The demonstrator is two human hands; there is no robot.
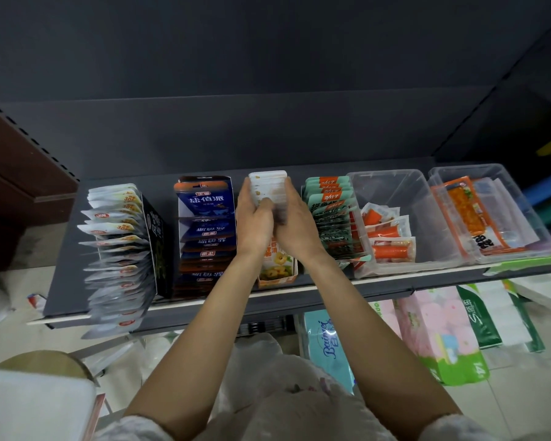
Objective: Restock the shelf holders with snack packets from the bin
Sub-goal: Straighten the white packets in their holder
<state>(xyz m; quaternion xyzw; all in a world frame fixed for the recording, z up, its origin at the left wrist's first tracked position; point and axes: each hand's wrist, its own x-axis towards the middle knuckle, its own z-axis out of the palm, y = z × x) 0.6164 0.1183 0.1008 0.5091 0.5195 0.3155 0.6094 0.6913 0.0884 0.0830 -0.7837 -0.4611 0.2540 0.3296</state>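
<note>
Both hands meet in the middle of the frame, over the dark grey metal shelf [331, 283]. The left hand [255, 224] and the right hand [295, 226] squeeze a stack of white snack packets [268, 183] between them, fingers curled round its sides. The stack stands in the small orange-and-white cardboard holder [275, 275], whose front end peeks out under the wrists.

To do this step well, I think the hands should keep the packets flat against each other and push them back together — not one at a time. The tops should line up, so none sticks out. The hands need to stay inside the holder's walls, because the blue-and-orange packets in the open box [206, 230] sit just beside on the left, and the green-and-orange packets [330, 214] just beside on the right. A bump could tip those rows. Letting go slowly would stop the stack from flopping forward.

Some things are hard to see. The hands hide the middle of the stack, so I cannot tell how full the holder is. The fingers and the packets under them are blurry. The bin of new packets is not clear — a white crinkly bag [277, 370] at the bottom of the frame may hold them, but I cannot see inside.
</note>
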